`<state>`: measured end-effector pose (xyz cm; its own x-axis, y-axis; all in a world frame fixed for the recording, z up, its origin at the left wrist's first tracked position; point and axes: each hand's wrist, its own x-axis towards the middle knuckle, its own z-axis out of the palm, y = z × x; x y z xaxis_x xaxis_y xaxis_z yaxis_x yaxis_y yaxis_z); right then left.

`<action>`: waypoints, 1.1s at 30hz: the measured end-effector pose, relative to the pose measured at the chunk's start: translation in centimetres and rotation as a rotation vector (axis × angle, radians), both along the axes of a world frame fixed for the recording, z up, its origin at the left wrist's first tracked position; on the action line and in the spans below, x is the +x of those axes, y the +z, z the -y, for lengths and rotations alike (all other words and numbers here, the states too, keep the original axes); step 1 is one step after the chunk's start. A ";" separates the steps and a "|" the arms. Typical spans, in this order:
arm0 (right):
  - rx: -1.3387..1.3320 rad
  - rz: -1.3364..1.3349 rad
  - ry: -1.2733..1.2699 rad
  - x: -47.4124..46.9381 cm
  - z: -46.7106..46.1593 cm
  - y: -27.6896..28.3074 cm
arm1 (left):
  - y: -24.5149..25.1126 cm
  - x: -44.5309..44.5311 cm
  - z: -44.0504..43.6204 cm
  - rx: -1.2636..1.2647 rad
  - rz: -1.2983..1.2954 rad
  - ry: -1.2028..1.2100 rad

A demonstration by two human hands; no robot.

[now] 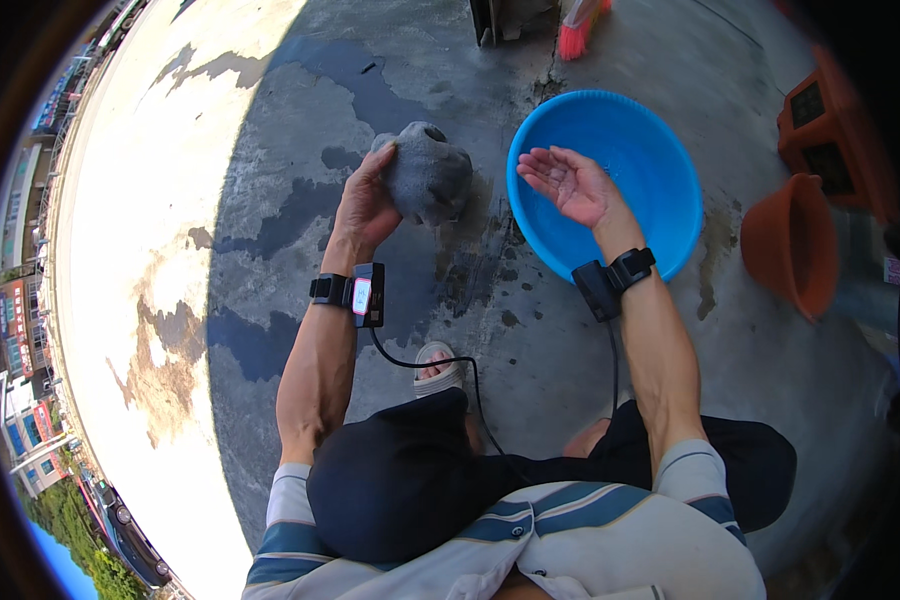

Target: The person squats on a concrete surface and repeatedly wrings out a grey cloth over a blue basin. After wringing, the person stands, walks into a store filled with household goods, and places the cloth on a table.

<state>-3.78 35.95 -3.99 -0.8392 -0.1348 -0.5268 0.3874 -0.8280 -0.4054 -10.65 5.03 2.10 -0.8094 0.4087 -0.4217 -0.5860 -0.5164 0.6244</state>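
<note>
A grey, rough-surfaced lumpy object (429, 176) with dark hollows in it is above the wet concrete; I cannot tell its material. My left hand (371, 199) grips its left side, thumb on top. To the right stands a round blue plastic basin (671, 135), with a glint at its bottom that looks like shallow water. Over the basin's left part, my right hand (570, 187) is turned palm up, its fingers slightly curled and apart, holding nothing. Both wrists wear black strapped devices with cables.
A terracotta-coloured pot (769, 240) lies tipped beside a larger orange-brown planter (802, 142) at the right. Red broom bristles (574, 41) and a dark panel (484, 22) stand at the far edge. One cable (420, 364) crosses near my sandalled foot (439, 371).
</note>
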 end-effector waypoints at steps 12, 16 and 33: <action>0.556 -0.001 -0.032 0.2 -1.0 2.3 | 3.9 -1.0 -0.4 -0.092 -0.111 0.119; 0.582 0.333 -0.340 3.6 -7.3 -4.4 | 8.2 -1.5 2.3 0.154 -0.202 0.169; 0.301 -0.270 0.271 -2.1 9.1 6.0 | -3.6 1.7 -1.9 -0.001 0.045 -0.183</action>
<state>-5.89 26.82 2.02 -0.9071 -0.2421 -0.3443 0.4208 -0.5427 -0.7269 -8.94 6.92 -1.54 -0.7018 0.5474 -0.4559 -0.6975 -0.3980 0.5958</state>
